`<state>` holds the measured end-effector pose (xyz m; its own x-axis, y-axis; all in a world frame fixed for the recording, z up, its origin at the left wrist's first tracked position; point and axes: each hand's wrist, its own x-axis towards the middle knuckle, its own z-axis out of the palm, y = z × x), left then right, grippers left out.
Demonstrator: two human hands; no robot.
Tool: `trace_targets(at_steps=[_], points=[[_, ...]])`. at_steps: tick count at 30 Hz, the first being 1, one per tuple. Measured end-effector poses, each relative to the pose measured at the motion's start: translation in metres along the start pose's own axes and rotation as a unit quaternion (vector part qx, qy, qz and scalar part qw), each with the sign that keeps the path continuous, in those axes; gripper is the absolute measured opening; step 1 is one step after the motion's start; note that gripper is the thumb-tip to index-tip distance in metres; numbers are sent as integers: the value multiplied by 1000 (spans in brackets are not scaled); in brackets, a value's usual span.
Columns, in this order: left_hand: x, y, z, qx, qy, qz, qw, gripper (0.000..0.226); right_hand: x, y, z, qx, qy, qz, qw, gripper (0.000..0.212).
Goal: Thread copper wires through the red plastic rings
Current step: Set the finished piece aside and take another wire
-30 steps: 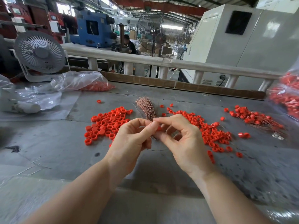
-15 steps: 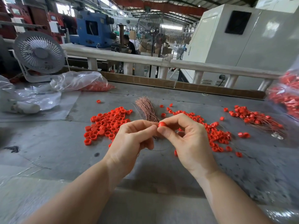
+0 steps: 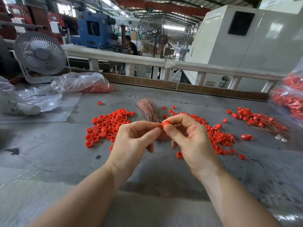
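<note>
Above the desk [image 3: 49, 153], the right hand [image 3: 191, 141] has a pinching grip on a red ring [image 3: 166, 124]. The left hand [image 3: 132, 141] pinches beside it, near the copper wire bundle [image 3: 147, 108]; whether it holds wire is unclear.

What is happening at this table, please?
A person is fitting copper wires into red plastic rings by hand. The right hand pinches one red ring between thumb and forefinger, while the left hand meets it with pinched fingertips, apparently feeding a thin wire that is too fine to see clearly. A bundle of copper wires lies just behind the hands. Loose rings are piled to the left, and rings already on wires lie at the far right.
</note>
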<state>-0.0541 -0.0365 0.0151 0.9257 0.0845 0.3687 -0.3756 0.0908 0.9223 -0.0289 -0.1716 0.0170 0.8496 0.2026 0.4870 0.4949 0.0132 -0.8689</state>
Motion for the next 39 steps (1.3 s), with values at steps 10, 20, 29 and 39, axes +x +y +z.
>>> trace_targets(at_steps=[10,20,29,39], points=[[-1,1,2,9,3,46,999,14,1,3,-3,148,-52,62,986,4],[0,0,2,61,5,72,996,11,2,6,-6,159,-78,51,983,10],[6,-8,-4,-65,-49,-148,986,34,3,9,-2,-178,56,-135,973,6],[8,-15,-4,-82,-56,-130,986,24,-1,8,2,-259,41,-206,943,7]])
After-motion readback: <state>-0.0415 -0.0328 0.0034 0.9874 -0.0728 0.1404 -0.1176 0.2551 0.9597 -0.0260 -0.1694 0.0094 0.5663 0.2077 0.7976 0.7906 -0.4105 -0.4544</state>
